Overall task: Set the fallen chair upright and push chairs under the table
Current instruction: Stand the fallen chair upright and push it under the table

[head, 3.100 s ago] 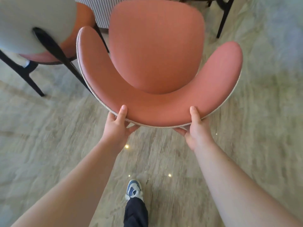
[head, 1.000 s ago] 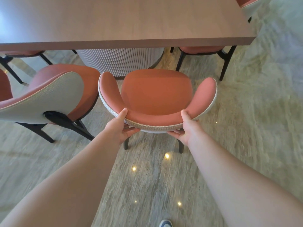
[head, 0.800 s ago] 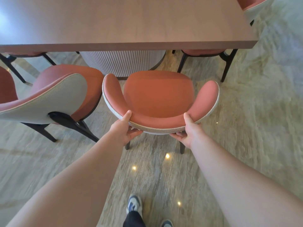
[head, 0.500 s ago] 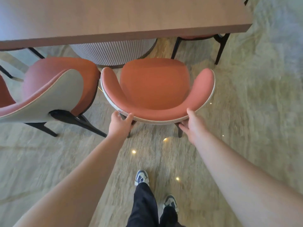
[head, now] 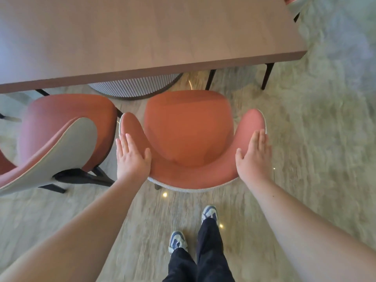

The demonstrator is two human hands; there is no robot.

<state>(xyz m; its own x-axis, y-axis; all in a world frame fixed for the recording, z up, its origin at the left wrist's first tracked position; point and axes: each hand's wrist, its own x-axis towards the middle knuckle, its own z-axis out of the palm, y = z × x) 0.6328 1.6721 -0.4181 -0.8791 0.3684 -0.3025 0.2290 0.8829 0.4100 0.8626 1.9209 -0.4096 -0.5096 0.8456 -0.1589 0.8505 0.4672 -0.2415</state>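
Because both palms lie flat against the curved backrest rather than gripping it, the upright chair (head: 187, 143) could swing off line if one side pushes harder than the other, and its left arm tip, just ahead of the left hand (head: 132, 157), is already close to the neighbouring chair (head: 61, 143) standing beside that hand. I judge a skewed shove would knock the two together or send the seat in crooked. A second risk lies ahead of the fingertips: the table (head: 142, 37) edge overhangs beyond the seat front, and the ribbed pedestal (head: 134, 88) sits beneath it, so a hard push might drive the seat into that base or pinch fingers against the tabletop. The left hand is spread open, fingers straight and together, thumb resting on the inner padding, clasping nothing. The right hand (head: 253, 157) mirrors it on the opposite wing, open and flat, fingers pointing forward along the rim, holding nothing. Between the two hands the seat stands on its legs, its front still short of the table edge, so I take the pushing-in as barely begun.
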